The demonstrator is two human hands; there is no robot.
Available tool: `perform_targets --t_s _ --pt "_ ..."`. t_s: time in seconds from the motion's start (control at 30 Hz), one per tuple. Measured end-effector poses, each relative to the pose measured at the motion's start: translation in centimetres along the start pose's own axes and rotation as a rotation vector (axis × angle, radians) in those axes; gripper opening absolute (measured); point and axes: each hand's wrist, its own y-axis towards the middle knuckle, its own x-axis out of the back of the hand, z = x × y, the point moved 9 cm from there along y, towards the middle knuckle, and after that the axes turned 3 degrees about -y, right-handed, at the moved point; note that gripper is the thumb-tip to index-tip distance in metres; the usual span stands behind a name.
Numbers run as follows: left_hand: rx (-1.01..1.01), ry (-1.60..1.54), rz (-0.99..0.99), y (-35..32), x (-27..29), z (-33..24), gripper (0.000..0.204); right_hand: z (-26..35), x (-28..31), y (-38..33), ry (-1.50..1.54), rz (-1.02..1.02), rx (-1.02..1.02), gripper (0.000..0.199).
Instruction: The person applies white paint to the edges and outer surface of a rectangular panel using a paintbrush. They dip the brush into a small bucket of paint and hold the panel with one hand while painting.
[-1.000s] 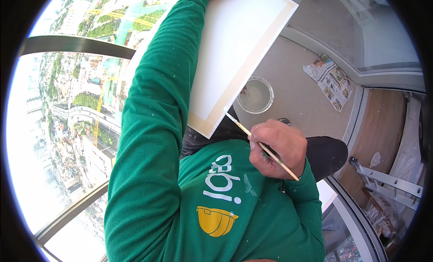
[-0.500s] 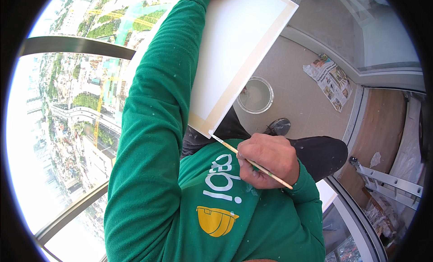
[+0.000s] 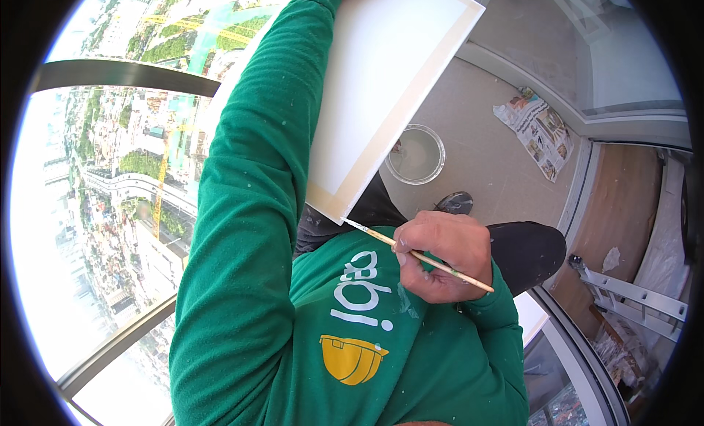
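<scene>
Since a second ago your right hand [image 3: 444, 256] has slid down and left along the board's edge, so the thin brush [image 3: 418, 256] now has its tip touching the near bottom corner of the white panel [image 3: 381, 89] instead of higher up its tan border. That hand is curled shut, pinching the brush handle between thumb and fingers, with the handle's back end sticking out past your knuckles to the right. Your left arm in its green sleeve [image 3: 249, 177] reaches up along the panel's left side; the left hand is out of view at the top edge, so its grip cannot be told. Above your right hand, just past the panel's lower right edge, sits a round paint pot [image 3: 416, 155] on bare floor. Farther right lies a sheet of newspaper [image 3: 539, 129], well apart from your hand.
</scene>
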Motion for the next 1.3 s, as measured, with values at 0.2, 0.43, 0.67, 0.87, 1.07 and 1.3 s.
perform_targets --t_s 0.2,0.43,0.67,0.87,1.07,1.3 --pt "-0.003 -0.006 -0.007 0.1 0.0 0.0 0.067 -0.5 0.1 0.2 -0.023 -0.012 -0.016 0.025" --pt "-0.042 0.015 -0.02 0.4 -0.2 0.0 0.067 0.0 0.1 0.0 -0.003 0.009 0.004 0.026" --pt "-0.051 0.017 -0.027 0.5 -0.2 -0.1 0.067 0.1 0.9 0.2 -0.12 -0.044 0.046 0.027" --pt "-0.027 -0.009 -0.013 0.3 -0.3 -0.2 0.066 0.6 0.3 -0.1 -0.107 -0.022 0.069 0.028" --pt "-0.024 0.021 0.01 0.3 -0.4 -0.6 0.067 0.6 -0.4 -0.3 -0.023 0.011 0.071 0.029" --pt "0.008 0.001 0.013 -0.1 -0.4 -0.6 0.067 0.0 1.3 0.0 -0.117 -0.043 0.04 0.029"
